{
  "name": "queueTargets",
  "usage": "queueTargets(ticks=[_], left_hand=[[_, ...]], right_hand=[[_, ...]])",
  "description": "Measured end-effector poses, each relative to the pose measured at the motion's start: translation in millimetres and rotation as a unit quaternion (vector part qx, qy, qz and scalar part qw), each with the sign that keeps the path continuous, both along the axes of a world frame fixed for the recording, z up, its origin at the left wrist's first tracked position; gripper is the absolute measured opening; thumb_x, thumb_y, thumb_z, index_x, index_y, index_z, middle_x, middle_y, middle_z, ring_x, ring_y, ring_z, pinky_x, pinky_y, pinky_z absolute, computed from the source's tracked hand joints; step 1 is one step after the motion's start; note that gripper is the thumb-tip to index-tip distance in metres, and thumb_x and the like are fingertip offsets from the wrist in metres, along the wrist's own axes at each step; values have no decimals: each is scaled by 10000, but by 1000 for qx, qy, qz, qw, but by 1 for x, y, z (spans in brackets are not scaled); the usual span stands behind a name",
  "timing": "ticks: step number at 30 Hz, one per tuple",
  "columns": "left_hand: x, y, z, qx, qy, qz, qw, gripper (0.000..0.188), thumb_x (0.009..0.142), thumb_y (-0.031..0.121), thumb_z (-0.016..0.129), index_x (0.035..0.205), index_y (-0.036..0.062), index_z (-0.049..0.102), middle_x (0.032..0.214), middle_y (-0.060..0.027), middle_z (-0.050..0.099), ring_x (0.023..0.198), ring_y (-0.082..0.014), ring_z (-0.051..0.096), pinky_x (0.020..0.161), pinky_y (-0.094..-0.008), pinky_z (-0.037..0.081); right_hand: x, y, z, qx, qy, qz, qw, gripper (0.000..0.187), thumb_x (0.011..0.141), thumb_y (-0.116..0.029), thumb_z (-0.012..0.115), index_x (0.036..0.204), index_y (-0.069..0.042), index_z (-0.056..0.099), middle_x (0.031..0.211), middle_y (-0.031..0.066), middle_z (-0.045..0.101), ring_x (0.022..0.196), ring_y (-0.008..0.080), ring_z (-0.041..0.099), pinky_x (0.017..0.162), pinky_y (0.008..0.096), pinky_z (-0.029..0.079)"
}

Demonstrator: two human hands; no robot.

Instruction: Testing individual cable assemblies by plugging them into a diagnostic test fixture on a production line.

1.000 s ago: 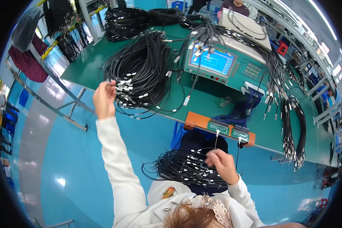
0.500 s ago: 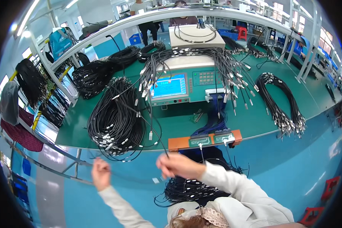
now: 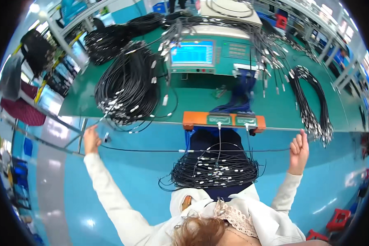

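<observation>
A thin black cable stretches almost level across the front of me, with small white pieces near its middle. My left hand is closed on its left end, out beyond the bench's front edge. The right end is pinched in my right hand, below the bench's right part. Between the hands, an orange fixture with two green boards sits at the bench edge. White plugs are in its boards, and cables hang down from them. A bundle of black cables with white connectors lies across my lap.
On the green bench, a big cable coil lies left and a curved cable bundle right. A tester with a lit screen stands behind the fixture, with cables draped over it. Metal rails and red stools flank me.
My hands have moved far apart, the right one well to the right, pulling the cable out straight. The view has tilted downward, and the tester's screen shows a different display.
</observation>
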State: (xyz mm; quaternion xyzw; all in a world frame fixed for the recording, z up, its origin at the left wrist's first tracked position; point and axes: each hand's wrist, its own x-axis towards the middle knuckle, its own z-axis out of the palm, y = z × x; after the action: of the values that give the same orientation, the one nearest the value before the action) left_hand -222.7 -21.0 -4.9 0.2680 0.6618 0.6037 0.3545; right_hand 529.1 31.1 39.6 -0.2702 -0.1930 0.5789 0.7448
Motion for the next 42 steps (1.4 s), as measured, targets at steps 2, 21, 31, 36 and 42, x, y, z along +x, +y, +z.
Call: queueTargets(ticks=[2,21,31,36,42], left_hand=[[21,23,10,-177,554,-9,814,339,895,300,510,886,-21,619,699,-174,607,575,-343,564,562,-416,451],[180,-73,46,-121,125,-295,940,222,961,187,430,1058,4,510,641,-12,477,479,-69,375,461,-231,341],[257,-67,81,-13,116,-271,955,190,974,127,373,1067,17,496,582,17,388,494,-56,303,468,-201,270],[312,-58,24,-18,19,-277,961,155,959,148,446,983,20,531,560,54,379,488,-36,296,458,-197,249],[369,2,-38,-46,-17,-230,972,202,941,211,508,927,23,580,576,53,459,457,-16,307,418,-189,232]], right_hand=[[-6,-7,4,-33,-157,-22,987,317,997,-305,371,1061,-25,506,572,-53,292,436,26,192,343,198,169],[-15,-2,2,-28,-448,-34,893,370,998,-332,342,1192,-45,471,575,-39,380,440,16,259,395,174,225],[27,-37,27,-61,-500,-201,840,326,992,-229,359,1239,-51,476,572,-52,396,488,10,298,427,163,217],[-13,-37,5,-61,-568,-92,815,291,967,-271,421,1130,-73,558,671,-43,427,523,19,313,437,171,238],[-80,8,-70,-116,-536,15,836,164,884,-176,572,920,-28,631,688,-22,584,534,6,380,460,183,286]])
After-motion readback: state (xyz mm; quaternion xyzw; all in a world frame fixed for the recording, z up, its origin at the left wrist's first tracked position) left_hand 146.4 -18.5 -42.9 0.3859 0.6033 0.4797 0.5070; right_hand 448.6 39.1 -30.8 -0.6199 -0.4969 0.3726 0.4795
